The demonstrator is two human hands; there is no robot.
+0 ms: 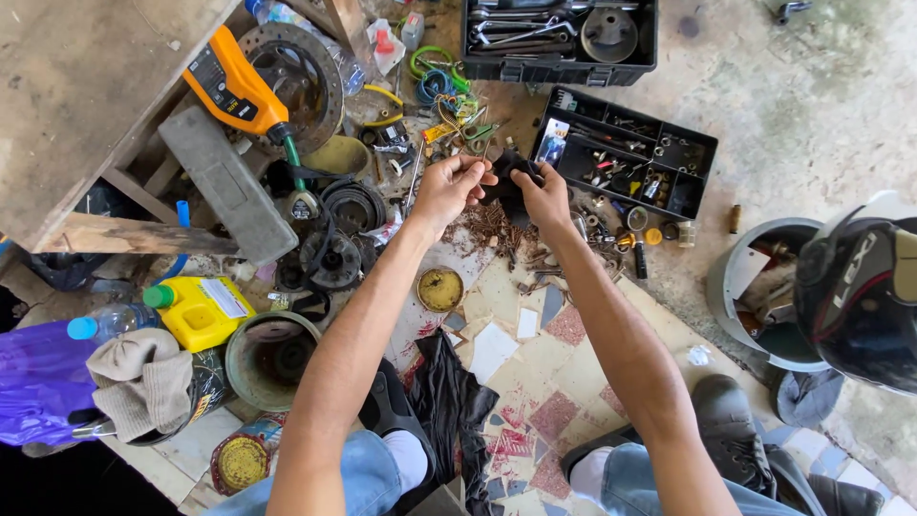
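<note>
Black part (pixel 503 183) gripped between closed left hand (pixel 449 186) and closed right hand (pixel 546 196), above scattered rusty screws (pixel 492 229) beside black compartment tray (pixel 702 158).

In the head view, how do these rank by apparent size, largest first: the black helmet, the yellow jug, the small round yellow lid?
1. Black helmet, though it sits nearer the camera, which enlarges it.
2. Yellow jug.
3. Small round yellow lid.

parts tray (pixel 626 153) right of the hands (pixel 497 186), toolbox (pixel 559 38) beyond, oil bottle (pixel 239 91) left, screws (pixel 492 229) beneath
</note>
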